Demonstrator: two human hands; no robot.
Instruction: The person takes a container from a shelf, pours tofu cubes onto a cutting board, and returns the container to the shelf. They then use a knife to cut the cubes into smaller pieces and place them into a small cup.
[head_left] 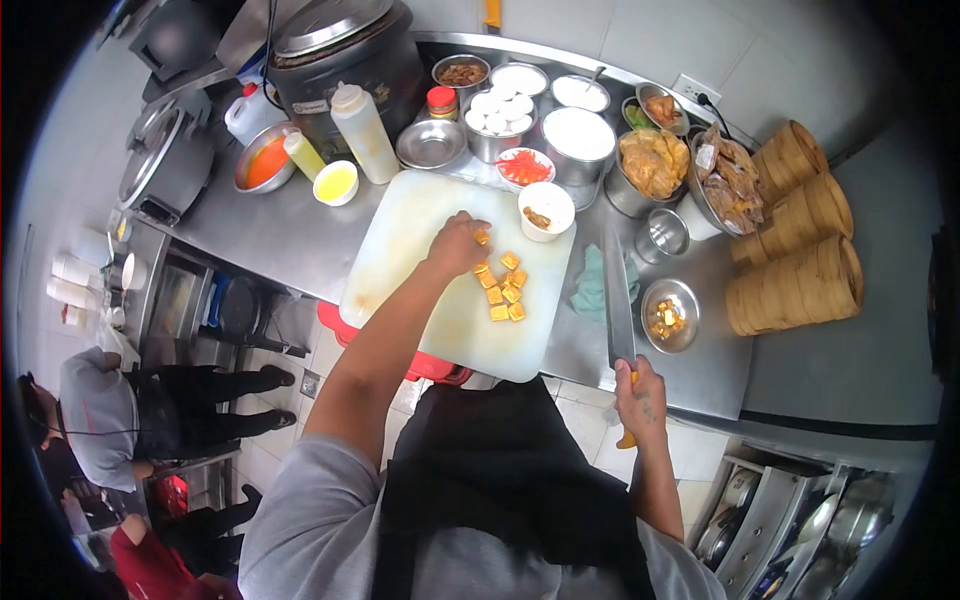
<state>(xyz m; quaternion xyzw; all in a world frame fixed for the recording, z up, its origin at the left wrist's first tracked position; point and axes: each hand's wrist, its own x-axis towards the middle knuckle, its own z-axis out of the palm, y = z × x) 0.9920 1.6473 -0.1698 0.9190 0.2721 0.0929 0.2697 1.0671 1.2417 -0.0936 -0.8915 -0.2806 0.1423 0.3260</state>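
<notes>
My right hand (643,400) grips the yellow handle of a large knife (619,300), its blade pointing away from me, to the right of the white cutting board (400,270). Over the board, my left hand (458,243) has its fingers closed at a golden cube (482,237) that looks like fried tofu. Several more golden cubes (504,288) lie grouped on the board just below that hand. Behind them stands a white paper cup (546,212) with brown bits inside. A metal bowl (670,316) at the right holds small golden pieces.
A green cloth (590,285) lies between board and knife. Behind are a squeeze bottle (364,132), a bowl of red strips (525,168), a container of white eggs (498,110) and a large cooker (345,80). Bamboo steamers (795,290) stand right. Two people (100,415) are at left.
</notes>
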